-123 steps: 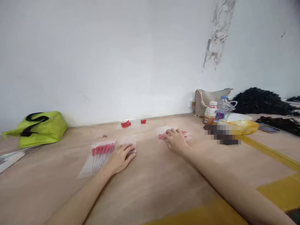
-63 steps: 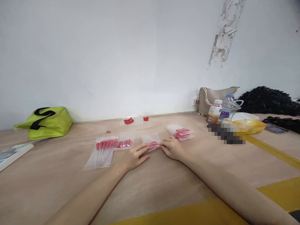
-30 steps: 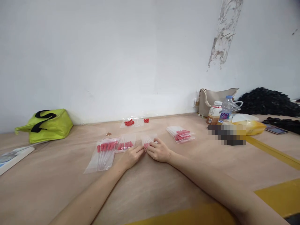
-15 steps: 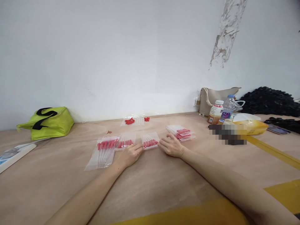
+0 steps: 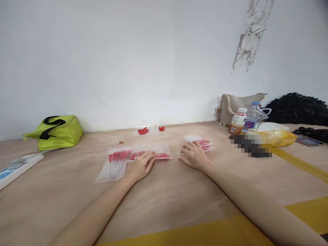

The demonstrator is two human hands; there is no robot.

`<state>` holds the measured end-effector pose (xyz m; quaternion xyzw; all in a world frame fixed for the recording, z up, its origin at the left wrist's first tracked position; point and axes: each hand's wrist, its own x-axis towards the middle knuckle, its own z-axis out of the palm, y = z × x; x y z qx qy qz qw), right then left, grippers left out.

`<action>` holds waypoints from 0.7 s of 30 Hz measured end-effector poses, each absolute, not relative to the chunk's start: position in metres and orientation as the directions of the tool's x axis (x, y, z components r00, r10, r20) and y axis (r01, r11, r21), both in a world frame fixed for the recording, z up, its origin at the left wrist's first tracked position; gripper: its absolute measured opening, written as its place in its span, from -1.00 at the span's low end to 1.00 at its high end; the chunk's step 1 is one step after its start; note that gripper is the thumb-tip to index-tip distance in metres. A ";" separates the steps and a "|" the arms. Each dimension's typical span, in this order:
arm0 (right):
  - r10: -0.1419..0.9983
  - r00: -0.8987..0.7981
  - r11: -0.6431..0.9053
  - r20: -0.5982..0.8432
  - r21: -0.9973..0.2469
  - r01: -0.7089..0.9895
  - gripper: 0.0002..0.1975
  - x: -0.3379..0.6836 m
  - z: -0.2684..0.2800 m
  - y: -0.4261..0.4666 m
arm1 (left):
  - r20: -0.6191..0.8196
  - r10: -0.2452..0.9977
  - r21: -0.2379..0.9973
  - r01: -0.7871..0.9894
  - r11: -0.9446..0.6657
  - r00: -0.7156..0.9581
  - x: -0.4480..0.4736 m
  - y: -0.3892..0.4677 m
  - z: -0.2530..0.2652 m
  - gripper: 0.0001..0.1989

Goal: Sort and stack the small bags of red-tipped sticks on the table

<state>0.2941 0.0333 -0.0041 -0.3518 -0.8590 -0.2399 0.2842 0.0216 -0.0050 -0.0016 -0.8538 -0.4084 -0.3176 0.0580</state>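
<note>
Small clear zip bags (image 5: 151, 151) of red-capped droppers, flat on the tabletop (image 5: 164, 198) at centre. Left hand (image 5: 140, 165) spread flat, fingertips on the bags; right hand (image 5: 192, 155) open, fingers resting on a stack of similar bags (image 5: 202, 142), nothing gripped. Larger dropper bag (image 5: 115, 164) just left. Loose red caps (image 5: 143, 130) on a bag near the wall. Green bag (image 5: 55, 131) far left; two bottles (image 5: 243, 121) and beige bag (image 5: 239, 104) far right.

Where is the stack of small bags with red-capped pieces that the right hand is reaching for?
In the head view, the stack of bags lies on the table right of centre, under the right hand's fingertips, between the flat bag and the bottles.
</note>
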 end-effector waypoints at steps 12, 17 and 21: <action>0.870 -0.105 0.194 0.481 -0.139 0.971 -0.64 0.331 0.001 0.044 | 0.633 0.738 0.477 0.634 -0.609 0.233 0.013 0.008 0.005 -0.73; 0.892 -0.136 0.244 0.431 -0.206 0.948 -0.69 0.339 0.004 0.052 | 0.618 0.745 0.399 0.716 -0.572 0.251 -0.029 0.021 0.008 -0.84; 0.870 -0.162 0.301 0.466 -0.241 0.923 -0.74 0.345 0.002 0.057 | 0.616 0.698 0.097 0.845 -0.526 0.365 -0.046 0.018 0.013 -0.90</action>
